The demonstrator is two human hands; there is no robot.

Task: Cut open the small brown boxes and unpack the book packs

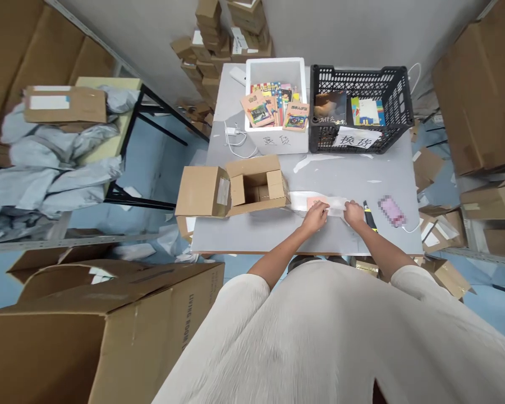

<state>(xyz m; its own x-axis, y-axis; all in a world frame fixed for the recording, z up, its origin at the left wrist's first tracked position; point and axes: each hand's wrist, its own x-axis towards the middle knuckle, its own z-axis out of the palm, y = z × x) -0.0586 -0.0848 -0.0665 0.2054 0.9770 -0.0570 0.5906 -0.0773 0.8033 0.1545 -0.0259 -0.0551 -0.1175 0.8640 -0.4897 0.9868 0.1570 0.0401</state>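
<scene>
A long strip of thin white wrapping [336,205] lies flat on the grey table, with a small pinkish booklet or card [313,201] on or under it. My left hand [315,216] is closed at the booklet's near right corner, its fingers pinching the white wrapping. My right hand [354,212] grips the wrapping's right end with bent fingers. Left of the wrapping stands an open cardboard box [252,166], its flaps spread. Close to my right hand lies a black and yellow utility knife [369,216].
A white foam bin of booklets [278,142] and a black plastic crate with books [362,78] stand at the table's back. Another carton [200,191] sits at its left edge. A pink phone [391,211] lies right. A large carton [160,320] stands on the floor, front left.
</scene>
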